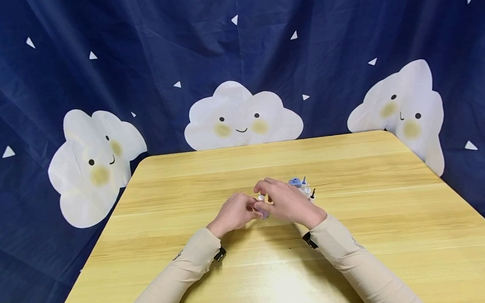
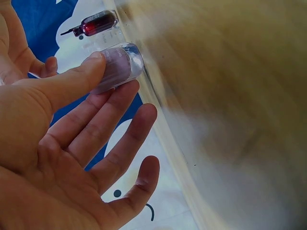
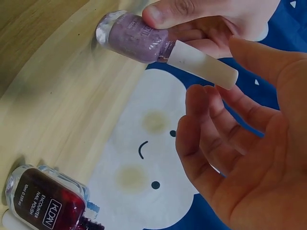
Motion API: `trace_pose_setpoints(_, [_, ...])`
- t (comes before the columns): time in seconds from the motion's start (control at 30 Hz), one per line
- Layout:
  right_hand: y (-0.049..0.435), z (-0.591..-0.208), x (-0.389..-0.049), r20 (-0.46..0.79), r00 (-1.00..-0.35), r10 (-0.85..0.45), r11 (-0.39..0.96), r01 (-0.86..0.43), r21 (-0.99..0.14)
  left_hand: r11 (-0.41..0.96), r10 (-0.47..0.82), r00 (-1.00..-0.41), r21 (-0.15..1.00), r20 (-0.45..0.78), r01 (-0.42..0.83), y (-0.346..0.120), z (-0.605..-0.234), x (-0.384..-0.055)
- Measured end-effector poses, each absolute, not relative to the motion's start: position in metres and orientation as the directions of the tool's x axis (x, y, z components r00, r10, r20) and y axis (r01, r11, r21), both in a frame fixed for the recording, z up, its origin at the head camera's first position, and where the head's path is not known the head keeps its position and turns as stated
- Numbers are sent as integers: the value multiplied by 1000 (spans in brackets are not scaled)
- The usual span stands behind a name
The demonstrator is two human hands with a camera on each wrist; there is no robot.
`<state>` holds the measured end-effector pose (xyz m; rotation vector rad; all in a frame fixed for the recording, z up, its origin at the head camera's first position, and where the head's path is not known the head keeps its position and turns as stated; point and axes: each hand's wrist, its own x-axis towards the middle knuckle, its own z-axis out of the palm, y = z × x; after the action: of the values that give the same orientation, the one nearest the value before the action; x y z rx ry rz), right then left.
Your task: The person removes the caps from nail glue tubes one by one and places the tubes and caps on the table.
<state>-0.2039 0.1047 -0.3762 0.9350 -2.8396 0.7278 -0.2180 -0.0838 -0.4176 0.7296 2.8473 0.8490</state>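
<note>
A nail polish bottle (image 3: 136,36) with pale purple polish and a white cap (image 3: 204,64) is tilted in the right wrist view. My left hand (image 1: 235,212) pinches the bottle's body between thumb and fingers, its lower fingers spread loosely in the left wrist view. Beside the cap is my right hand (image 1: 284,199), fingers loosely bent, with a fingertip at the cap's end; whether it touches cannot be told. A dark red nail polish bottle (image 3: 45,199) stands close by; in the left wrist view a thin black stem rises from its neck.
Just beyond my right hand stands a group of small bottles with white and blue parts (image 1: 295,182), partly hidden by that hand. They rest on a light wooden table (image 1: 178,182). Behind its far edge hangs a dark blue curtain (image 1: 204,48) with smiling clouds.
</note>
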Motion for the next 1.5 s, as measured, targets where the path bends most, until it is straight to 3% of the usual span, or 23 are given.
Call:
trace_pose_setpoints(0.5, [104,-376,-203,235,-786,-572,686,-616,-387,741,473,-879,516,56,431,-83,-417,-217])
trace_pose_setpoints(0.83, [103,-377,-203,204,-814,-544,713,-577,-399,734,472,-880,528,57,428,-84,-418,-218])
trace_pose_setpoints(1.27, [104,-376,-201,240,-763,-600,678,-645,-353,738,466,-883,527,53,421,-82,-418,-218])
trace_pose_setpoints(1.5, [102,-380,-203,201,-802,-563,712,-593,-374,729,469,-881,535,63,427,-83,-418,-216])
